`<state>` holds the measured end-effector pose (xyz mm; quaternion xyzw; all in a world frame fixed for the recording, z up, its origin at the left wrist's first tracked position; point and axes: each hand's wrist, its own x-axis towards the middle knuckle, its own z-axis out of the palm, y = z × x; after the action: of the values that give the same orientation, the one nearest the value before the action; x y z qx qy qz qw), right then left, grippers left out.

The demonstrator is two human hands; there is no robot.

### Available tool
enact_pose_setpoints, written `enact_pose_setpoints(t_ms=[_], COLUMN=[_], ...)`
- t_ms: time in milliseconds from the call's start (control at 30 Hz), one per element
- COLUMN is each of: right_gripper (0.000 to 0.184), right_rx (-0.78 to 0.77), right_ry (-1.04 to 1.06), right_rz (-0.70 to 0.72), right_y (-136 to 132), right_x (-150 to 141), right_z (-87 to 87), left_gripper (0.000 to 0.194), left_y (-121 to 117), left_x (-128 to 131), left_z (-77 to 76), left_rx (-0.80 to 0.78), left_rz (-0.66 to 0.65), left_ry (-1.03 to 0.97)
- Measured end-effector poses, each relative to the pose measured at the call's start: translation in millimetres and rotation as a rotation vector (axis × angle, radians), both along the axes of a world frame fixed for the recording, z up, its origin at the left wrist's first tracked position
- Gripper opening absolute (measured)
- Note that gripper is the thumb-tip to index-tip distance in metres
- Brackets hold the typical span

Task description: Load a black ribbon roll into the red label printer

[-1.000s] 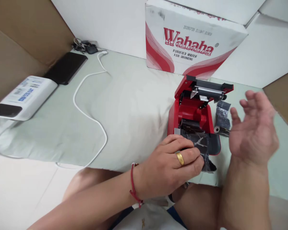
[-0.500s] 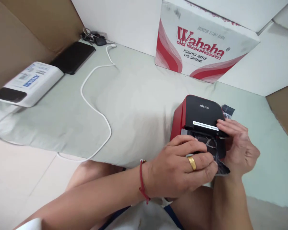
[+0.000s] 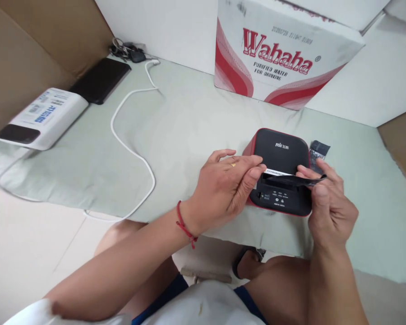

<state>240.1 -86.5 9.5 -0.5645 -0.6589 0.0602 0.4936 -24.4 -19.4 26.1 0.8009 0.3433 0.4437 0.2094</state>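
Note:
A small black-and-red printer [image 3: 280, 151] rests on the cloth-covered surface, with a white warning label along its lid edge and a dark slot below. Across this slot stretches a strip of black plastic film [image 3: 292, 181]. My right hand [image 3: 333, 207] pinches the film's right end between thumb and fingers. At the printer's left edge, my left hand [image 3: 223, 185] has thumb and forefinger pressed together by the film's other end; the fingertips partly hide that end. Small buttons and icons show on the printer's front panel. Behind my right fingers lies a dark packet [image 3: 318, 150].
A Wahaha water carton [image 3: 277, 63] stands at the back against a white wall. On the left are a white device [image 3: 47, 117], a black flat slab [image 3: 103, 81] and keys [image 3: 128, 50]. A white cable [image 3: 135, 155] curves across the cloth [image 3: 186, 131].
My left hand has moved left and up, off the printer's front, uncovering its panel. The film, earlier bunched low under my hands, now stretches across the slot. My right hand has turned, thumb uppermost.

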Motion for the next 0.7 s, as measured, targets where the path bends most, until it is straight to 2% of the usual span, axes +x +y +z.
enact_pose_setpoints(t_ms=[100, 167, 200, 300, 367, 467, 567, 700], right_gripper=[0.03, 0.029, 0.028, 0.036, 0.044, 0.027, 0.01, 0.014], right_rx=[0.037, 0.074, 0.091, 0.149, 0.188, 0.217, 0.236, 0.224], right_ry=[0.035, 0.046, 0.04, 0.005, -0.053, -0.156, -0.209, -0.225], right_rz=[-0.023, -0.03, -0.029, -0.027, -0.043, -0.135, -0.163, -0.104], right_y=[1, 3, 4, 4, 1, -6, -11, -10], right_x=[-4, -7, -10, -16, -21, -27, -30, -32], right_z=[-3.8, -7.2, -8.4, -7.9, -4.7, 1.7, 6.5, 9.2], left_gripper=[0.036, 0.024, 0.026, 0.05, 0.06, 0.079, 0.098, 0.099], left_y=[5, 11, 13, 18, 20, 22, 27, 34], left_x=[1, 3, 3, 6, 8, 7, 1, -7], left_z=[-1.5, -5.3, -7.8, -15.2, -19.0, -24.2, -32.2, -44.4], left_rx=[-0.052, -0.153, -0.22, -0.374, -0.422, -0.466, -0.535, -0.645], left_rz=[-0.031, -0.107, -0.156, -0.272, -0.277, -0.231, -0.256, -0.292], left_ry=[-0.1, -0.207, -0.26, -0.393, -0.426, -0.398, -0.353, -0.305])
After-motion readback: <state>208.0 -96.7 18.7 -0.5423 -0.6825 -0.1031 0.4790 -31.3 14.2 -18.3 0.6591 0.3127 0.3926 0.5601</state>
